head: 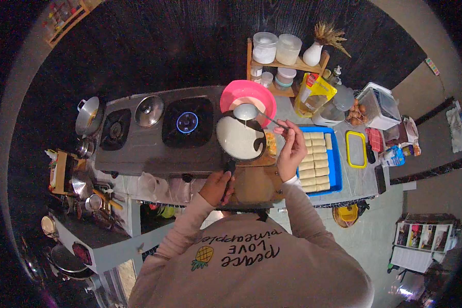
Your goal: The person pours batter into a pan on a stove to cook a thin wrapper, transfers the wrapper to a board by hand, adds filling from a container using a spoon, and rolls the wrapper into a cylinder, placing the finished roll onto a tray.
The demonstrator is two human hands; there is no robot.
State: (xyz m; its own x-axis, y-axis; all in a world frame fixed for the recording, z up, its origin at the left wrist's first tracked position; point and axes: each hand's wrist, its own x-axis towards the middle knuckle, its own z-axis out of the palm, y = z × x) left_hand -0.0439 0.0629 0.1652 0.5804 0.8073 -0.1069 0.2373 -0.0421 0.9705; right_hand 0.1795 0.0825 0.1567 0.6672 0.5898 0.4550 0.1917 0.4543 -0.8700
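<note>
My left hand [216, 187] grips the handle of a black frying pan [260, 144], which is held off the stove in front of a pink bowl [227, 101]. Pale batter [236, 134] covers most of the pan's inside, with dark patches bare along the right and upper edge. In my right hand [291, 148] is the handle of a metal ladle [246, 112], its bowl over the pan's far edge and overlapping the pink bowl in view. Pale liquid lies inside the pink bowl. Right of my right hand, a blue tray [335, 173] carries rows of pale rolls [315, 165].
On the gas stove [150, 154], a blue flame [187, 122] burns on the right burner; a glass lid [149, 111] lies between burners. A wooden board [254, 188] and orange filling [270, 143] sit near the pan. Behind are a jar rack [288, 63] and a yellow pouch [315, 96].
</note>
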